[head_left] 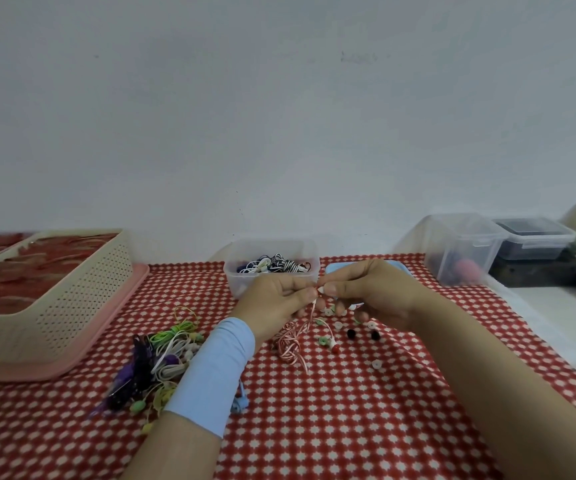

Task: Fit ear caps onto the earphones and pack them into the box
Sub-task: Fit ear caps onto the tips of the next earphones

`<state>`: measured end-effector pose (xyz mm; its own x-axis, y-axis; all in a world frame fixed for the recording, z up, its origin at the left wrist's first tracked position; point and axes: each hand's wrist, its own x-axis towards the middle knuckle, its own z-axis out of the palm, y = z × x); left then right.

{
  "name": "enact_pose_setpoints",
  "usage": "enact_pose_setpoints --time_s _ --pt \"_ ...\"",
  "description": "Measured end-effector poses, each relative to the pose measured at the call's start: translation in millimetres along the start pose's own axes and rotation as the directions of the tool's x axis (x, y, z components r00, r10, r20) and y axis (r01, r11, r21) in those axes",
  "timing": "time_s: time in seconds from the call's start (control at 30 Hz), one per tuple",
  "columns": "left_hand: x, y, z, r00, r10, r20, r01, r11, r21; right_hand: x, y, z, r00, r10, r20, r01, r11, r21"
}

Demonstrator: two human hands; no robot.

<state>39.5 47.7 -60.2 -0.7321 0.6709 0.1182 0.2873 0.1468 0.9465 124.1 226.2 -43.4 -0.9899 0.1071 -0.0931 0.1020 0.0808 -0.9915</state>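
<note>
Near table point(314, 427) edge: a checked cloth covers it; a blue sleeve point(210, 372) wraps the left forearm.
Pile point(162, 355): tangled earphones in green, purple and white, left of the sleeve, probably still to be capped.
Striped earphone point(290, 341): its red-and-white cable lies coiled under the hands and one strand rises to them. The other bud point(334, 347) lies on the cloth and seems to wear a red cap.
Loose caps point(338, 324): white, green and black, scattered just below the right hand.
Left hand point(276, 299): pinches the raised white bud point(320, 289) at its stem.
Right hand point(373, 296): thumb and forefinger pinch at the bud's tip, likely on a cap; too small to tell if it is seated.
Doing it well: hold the stem steady, push the cap on straight, and check that its rim sits even all round.
Box point(269, 282): just behind the hands, open, with coiled earphones inside.
Further back: a basket point(82, 296) far left and clear tubs point(459, 251) far right.
</note>
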Motion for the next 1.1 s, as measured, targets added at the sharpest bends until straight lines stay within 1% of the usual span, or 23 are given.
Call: enact_pose_setpoints --time_s 0.1,0.2,0.27,0.33,0.43,0.63,0.77,0.9,1.0,1.1 --pt "0.0 0.3 2.6 1.000 0.009 -0.025 -0.010 1.000 -0.027 0.5 0.8 -0.2 1.000 -0.002 0.014 0.001 1.000 0.027" --pt "-1.1 1.4 3.9 1.000 0.004 -0.019 -0.005 0.999 -0.045 0.4 2.1 -0.2 1.000 0.009 0.014 -0.009 1.000 0.027" --pt "-1.1 0.8 3.1 1.000 -0.009 -0.026 0.008 0.999 -0.039 0.6 2.8 0.7 1.000 0.017 -0.010 -0.017 0.999 0.032" --pt "0.2 -0.3 0.9 0.998 -0.029 -0.063 0.028 0.999 -0.026 0.0 2.2 1.2 0.998 0.016 -0.053 -0.014 0.999 0.032" --pt "2.2 -1.5 -2.5 0.996 -0.029 -0.087 0.031 0.999 0.022 -2.2 -1.3 2.1 0.998 -0.013 -0.069 0.011 1.000 -0.029" --pt "1.8 0.3 -2.5 0.995 -0.024 -0.095 0.027 0.999 0.036 -6.8 -6.8 3.8 0.996 -0.061 -0.065 0.053 0.992 -0.115" --pt "1.0 1.3 -2.6 0.996 -0.016 -0.088 0.021 0.998 0.051 -6.6 -6.2 5.1 0.993 -0.090 -0.071 0.079 0.987 -0.142" --pt "1.8 0.1 -2.8 0.996 -0.015 -0.085 0.020 0.998 0.060 -4.8 -5.1 6.3 0.987 -0.097 -0.126 0.079 0.987 -0.138" --pt "2.2 -0.9 -3.1 0.994 -0.024 -0.109 0.026 0.999 0.025 -5.0 -5.9 7.9 0.987 -0.117 -0.115 0.100 0.984 -0.147" --pt "1.7 -1.5 -5.5 0.995 -0.029 -0.092 0.030 1.000 0.008 -8.4 -8.5 5.6 0.993 -0.100 -0.058 0.092 0.988 -0.123"
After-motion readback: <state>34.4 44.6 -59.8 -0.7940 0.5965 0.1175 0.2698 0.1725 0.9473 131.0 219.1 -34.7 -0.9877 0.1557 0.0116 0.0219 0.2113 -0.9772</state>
